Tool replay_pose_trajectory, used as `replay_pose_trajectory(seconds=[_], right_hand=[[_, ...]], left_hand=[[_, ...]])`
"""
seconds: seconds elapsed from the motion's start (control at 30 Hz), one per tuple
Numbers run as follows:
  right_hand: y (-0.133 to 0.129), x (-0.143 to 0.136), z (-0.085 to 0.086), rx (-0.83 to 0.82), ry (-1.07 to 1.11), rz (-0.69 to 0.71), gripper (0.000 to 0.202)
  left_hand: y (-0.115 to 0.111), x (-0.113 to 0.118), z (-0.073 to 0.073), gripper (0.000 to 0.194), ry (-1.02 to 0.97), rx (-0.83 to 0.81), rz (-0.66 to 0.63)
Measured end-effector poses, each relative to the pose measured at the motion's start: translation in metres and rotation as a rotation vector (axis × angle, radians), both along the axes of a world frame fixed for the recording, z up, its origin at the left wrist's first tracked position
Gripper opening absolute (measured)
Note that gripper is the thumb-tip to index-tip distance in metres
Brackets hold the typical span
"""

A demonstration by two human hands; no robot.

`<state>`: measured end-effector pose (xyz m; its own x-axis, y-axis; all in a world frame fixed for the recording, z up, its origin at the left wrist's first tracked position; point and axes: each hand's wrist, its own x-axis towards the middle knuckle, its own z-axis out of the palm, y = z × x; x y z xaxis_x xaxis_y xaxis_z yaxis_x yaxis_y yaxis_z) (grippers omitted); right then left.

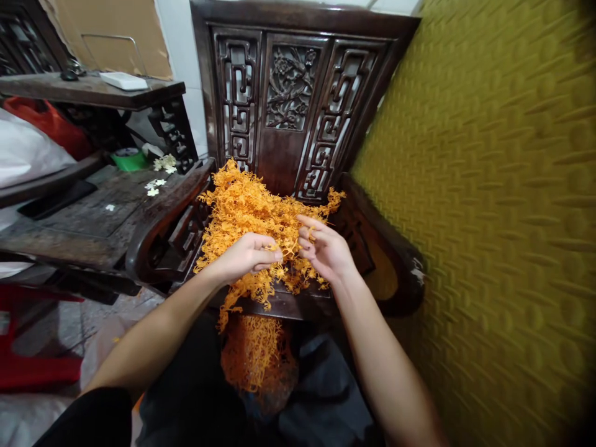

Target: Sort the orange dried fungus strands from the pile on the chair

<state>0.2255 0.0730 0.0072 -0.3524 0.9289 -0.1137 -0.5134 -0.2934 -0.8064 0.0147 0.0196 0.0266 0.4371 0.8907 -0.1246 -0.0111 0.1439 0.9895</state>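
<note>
A tangled heap of thin, curly orange plastic pieces (246, 208) covers the seat of a dark carved wooden chair (284, 152). Over its front part, my left hand (249, 256) is closed, thumb and fingers pinching a small orange piece. Close by on the right, my right hand (328, 249) has its index finger stretched and the other fingers curled, with a bit of orange plastic between them. More orange strands lie between the two hands. Some of the heap hangs over the seat's front edge, above an orange mass (261, 354) between my legs.
At left stands a dark wooden side table (93, 93) with a white box (123, 81). Green tape (129, 160) and pale flower-shaped pieces (156, 185) lie on a wooden seat. A yellow textured wall (503, 186) closes off the right; a red stool (37, 366) is lower left.
</note>
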Motion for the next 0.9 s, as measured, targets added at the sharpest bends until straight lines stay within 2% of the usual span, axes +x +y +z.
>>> replay_pose_trajectory(seconds=[0.1, 0.2, 0.27, 0.37, 0.43, 0.57, 0.63, 0.73, 0.8, 0.87, 0.9], right_hand=[[-0.013, -0.017, 0.002, -0.098, 0.051, 0.145, 0.025], [-0.019, -0.032, -0.001, -0.100, -0.007, 0.176, 0.035], [-0.018, -0.039, -0.005, -0.036, -0.042, 0.109, 0.042], [-0.010, -0.040, -0.009, 0.011, -0.023, -0.122, 0.051], [-0.007, -0.037, -0.008, 0.028, -0.004, -0.173, 0.054], [-0.024, -0.045, -0.004, 0.102, 0.000, 0.075, 0.049], [-0.032, -0.054, -0.003, 0.164, 0.005, 0.093, 0.045], [-0.027, -0.056, -0.002, 0.221, 0.055, -0.105, 0.042], [-0.013, -0.046, -0.003, 0.181, 0.097, -0.259, 0.044], [-0.002, -0.032, -0.004, 0.101, 0.104, -0.320, 0.042], [0.000, -0.027, -0.004, 0.070, 0.080, -0.302, 0.036]], left_hand=[[0.002, 0.002, -0.001, 0.036, -0.038, -0.010, -0.013], [0.000, 0.005, 0.000, 0.032, -0.091, -0.037, -0.024], [-0.004, 0.007, 0.002, 0.031, -0.148, -0.070, -0.017], [-0.013, 0.008, 0.007, 0.031, -0.254, -0.117, -0.037], [-0.016, 0.008, 0.009, 0.029, -0.312, -0.126, -0.026], [-0.011, 0.010, 0.003, 0.026, -0.420, -0.139, 0.055], [-0.008, 0.012, 0.000, 0.025, -0.466, -0.147, 0.058], [-0.011, 0.013, 0.001, 0.030, -0.483, -0.155, 0.067], [-0.016, 0.013, 0.004, 0.032, -0.476, -0.130, 0.101], [-0.018, 0.013, 0.006, 0.034, -0.462, -0.062, 0.175], [-0.017, 0.014, 0.006, 0.036, -0.445, -0.019, 0.221]])
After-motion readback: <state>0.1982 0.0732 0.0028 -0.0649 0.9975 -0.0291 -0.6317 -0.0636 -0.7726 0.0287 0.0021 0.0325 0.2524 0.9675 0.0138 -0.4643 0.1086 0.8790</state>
